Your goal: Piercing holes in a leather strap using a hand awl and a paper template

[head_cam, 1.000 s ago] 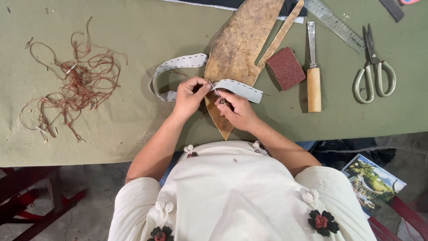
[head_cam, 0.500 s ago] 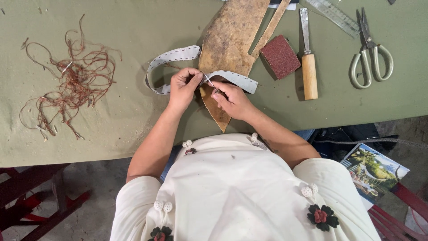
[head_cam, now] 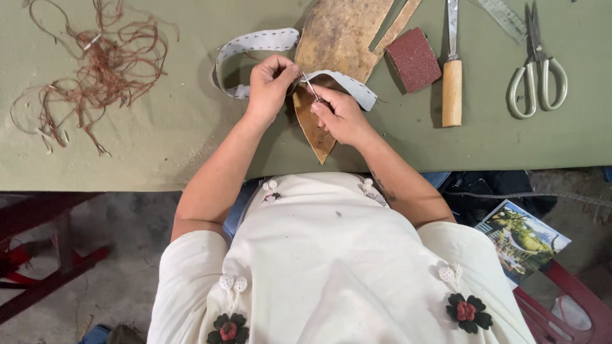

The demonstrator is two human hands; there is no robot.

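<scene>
A long grey strap (head_cam: 255,41) with stitch holes along its edges loops over the green table (head_cam: 159,146). My left hand (head_cam: 271,83) pinches the strap near its middle. My right hand (head_cam: 341,114) grips a thin metal needle (head_cam: 310,86) whose tip meets the strap between the two hands. Under both hands lies a brown pointed piece of leather (head_cam: 338,38).
A tangle of reddish-brown thread (head_cam: 102,64) lies at the left. Right of the leather sit a dark red sanding block (head_cam: 414,58), a wooden-handled knife (head_cam: 452,83), scissors (head_cam: 539,79) and a metal ruler (head_cam: 503,18). Below the table edge are a printed booklet (head_cam: 523,239) and a red frame (head_cam: 44,267).
The view has shifted, so the table things sit higher in frame. Both hands stay together on the strap, with only small finger movement around the needle.
</scene>
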